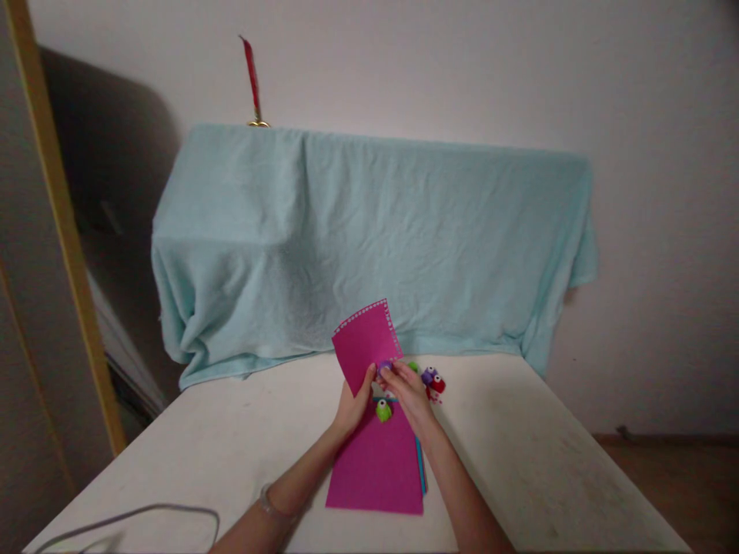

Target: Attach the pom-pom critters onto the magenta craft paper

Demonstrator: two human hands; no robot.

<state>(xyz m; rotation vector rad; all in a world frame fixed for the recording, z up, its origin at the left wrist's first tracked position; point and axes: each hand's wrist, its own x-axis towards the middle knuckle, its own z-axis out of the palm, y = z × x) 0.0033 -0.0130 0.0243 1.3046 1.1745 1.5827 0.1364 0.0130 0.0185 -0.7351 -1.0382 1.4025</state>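
My left hand (355,400) grips a raised sheet of pink paper (361,342) by its lower right part. Small cut-outs run in a row along the sheet's top and right edges. My right hand (409,388) is closed on a small purple paper punch (385,369) at the sheet's right edge; my fingers hide part of it. Just below, between my wrists, sits a green punch (383,410) with an eye on top. Under my forearms lies another pink sheet (378,469), with a strip of blue paper (421,465) showing at its right side.
Right of my right hand, a red punch (439,383) and a second purple punch (428,374) stand together, with small paper bits nearby. A light blue cloth (404,246) drapes behind the white table (519,462). A grey cable (155,507) lies at the front left.
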